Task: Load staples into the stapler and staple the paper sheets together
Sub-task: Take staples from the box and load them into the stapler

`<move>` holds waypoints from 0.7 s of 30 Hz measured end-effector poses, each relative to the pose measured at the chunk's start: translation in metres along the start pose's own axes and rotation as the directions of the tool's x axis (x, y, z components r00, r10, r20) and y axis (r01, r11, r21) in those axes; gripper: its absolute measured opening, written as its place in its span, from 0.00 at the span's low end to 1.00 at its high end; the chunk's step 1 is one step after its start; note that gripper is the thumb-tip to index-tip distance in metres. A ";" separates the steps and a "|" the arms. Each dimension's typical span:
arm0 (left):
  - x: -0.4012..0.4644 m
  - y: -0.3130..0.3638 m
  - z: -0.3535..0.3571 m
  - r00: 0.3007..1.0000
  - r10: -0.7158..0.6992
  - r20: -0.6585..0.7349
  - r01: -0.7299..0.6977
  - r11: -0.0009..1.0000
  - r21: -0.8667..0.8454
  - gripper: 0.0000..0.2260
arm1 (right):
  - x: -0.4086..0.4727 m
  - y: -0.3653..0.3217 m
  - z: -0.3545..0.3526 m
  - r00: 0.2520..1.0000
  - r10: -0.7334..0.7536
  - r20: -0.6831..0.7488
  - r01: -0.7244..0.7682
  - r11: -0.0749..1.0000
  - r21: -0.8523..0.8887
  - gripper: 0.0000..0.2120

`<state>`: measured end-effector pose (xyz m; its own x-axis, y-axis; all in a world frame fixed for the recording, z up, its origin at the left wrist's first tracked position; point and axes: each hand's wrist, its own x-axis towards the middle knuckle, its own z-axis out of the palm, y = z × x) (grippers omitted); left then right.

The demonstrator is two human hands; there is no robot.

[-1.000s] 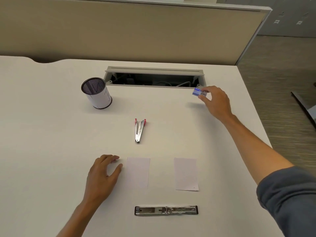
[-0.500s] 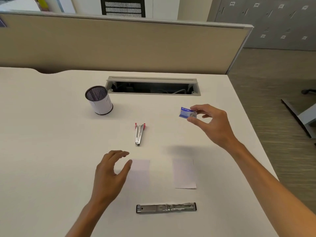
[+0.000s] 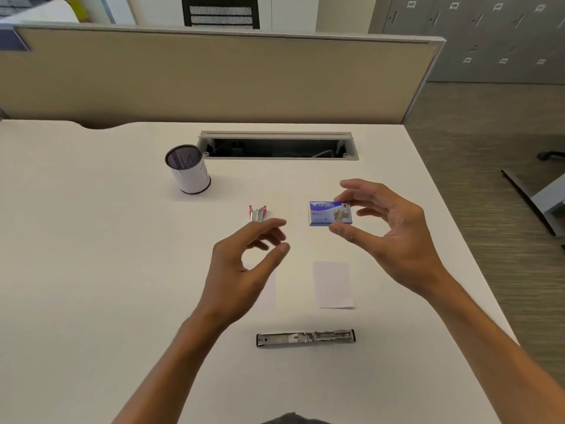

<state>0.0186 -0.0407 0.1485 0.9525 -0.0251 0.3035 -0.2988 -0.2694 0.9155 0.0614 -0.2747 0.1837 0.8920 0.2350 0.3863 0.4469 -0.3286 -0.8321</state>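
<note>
A person's right hand [image 3: 394, 237] pinches a small staple box [image 3: 330, 213] between thumb and fingertips, holding it in the air above the white worktop [image 3: 91, 270]. The box is a flat cardboard rectangle, printed blue and white with small lettering across its top. The left hand [image 3: 244, 264] hovers just beside it, fingers loosely curved and apart, gripping nothing. Below the hands, two white paper sheets [image 3: 333, 284] lie flat, side by side and apart; the left hand covers much of the left sheet. Nearer the person lies the stapler [image 3: 305, 338], a long, narrow bar of bright metal with dark ends, opened out flat so its inner channel shows. Beyond the left hand's fingertips rests a small metal staple remover [image 3: 258, 212] with red tips. Farther back to the left stands a round black mesh pen cup [image 3: 188, 168] with a pale wrap around its wall. Behind it, a long rectangular cable slot [image 3: 276, 145] with a grey rim opens in the worktop.
</note>
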 end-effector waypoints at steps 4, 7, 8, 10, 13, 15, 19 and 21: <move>-0.004 0.017 0.004 0.996 -0.012 0.087 0.025 0.989 -0.147 0.14 | -0.016 -0.020 0.002 0.999 -0.038 0.013 0.038 0.999 0.000 0.25; -0.010 0.029 0.006 0.992 0.000 0.129 0.036 0.960 -0.278 0.14 | -0.027 -0.032 0.003 0.998 -0.063 0.009 0.063 0.998 -0.016 0.26; -0.011 0.032 0.006 0.990 0.005 0.138 0.038 0.951 -0.305 0.15 | -0.029 -0.035 0.003 0.998 -0.068 0.008 0.068 0.997 -0.021 0.26; -0.013 0.038 0.006 0.988 0.013 0.156 0.041 0.941 -0.337 0.15 | -0.035 -0.040 0.004 0.997 -0.077 0.002 0.077 0.997 -0.026 0.26; -0.016 0.044 0.006 0.983 0.016 0.185 0.055 0.925 -0.376 0.15 | -0.041 -0.047 0.005 0.996 -0.092 -0.011 0.092 0.995 -0.030 0.26; -0.018 0.047 0.006 0.980 0.009 0.198 0.074 0.911 -0.405 0.15 | -0.044 -0.050 0.006 0.995 -0.097 -0.021 0.096 0.995 -0.024 0.26; -0.019 0.050 0.004 0.972 -0.009 0.237 0.120 0.878 -0.462 0.14 | -0.047 -0.055 0.007 0.995 -0.098 -0.032 0.097 0.995 -0.021 0.25; -0.018 0.050 0.002 0.963 -0.016 0.270 0.150 0.862 -0.484 0.15 | -0.048 -0.057 0.007 0.995 -0.094 -0.037 0.094 0.996 -0.010 0.25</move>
<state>-0.0138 -0.0555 0.1883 0.9376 -0.2797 0.2065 -0.1435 0.2294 0.9627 -0.0069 -0.2607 0.2096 0.8480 0.2305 0.4773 0.5291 -0.3146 -0.7881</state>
